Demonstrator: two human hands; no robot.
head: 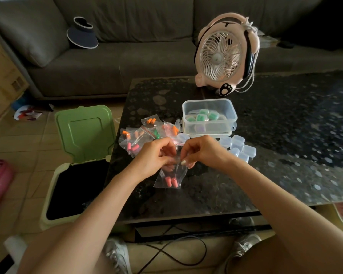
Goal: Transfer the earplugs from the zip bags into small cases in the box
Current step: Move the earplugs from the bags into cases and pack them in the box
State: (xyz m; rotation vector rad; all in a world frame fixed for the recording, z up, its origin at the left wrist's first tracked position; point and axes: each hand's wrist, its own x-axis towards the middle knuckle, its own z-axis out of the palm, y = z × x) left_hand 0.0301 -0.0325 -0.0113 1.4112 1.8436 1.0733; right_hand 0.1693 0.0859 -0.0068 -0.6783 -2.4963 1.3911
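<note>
Now we hold one clear zip bag (171, 173) over the counter (275, 139), near its front-left corner. Our left hand (156, 155) and right hand (203, 151) pinch its top edge from either side, fingers curled narrow on the plastic. Two pink earplugs (171, 182) sit at the bag's bottom. More filled bags (141, 135) lie toward the left edge. Beyond our hands stands the clear box (209, 126) holding green-filled cases, and empty small cases (239, 147) cluster just right of our right hand.

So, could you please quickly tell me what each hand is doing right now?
Left hand: pinching the top edge of the zip bag holding pink earplugs.
Right hand: pinching the same bag's top edge.
</note>
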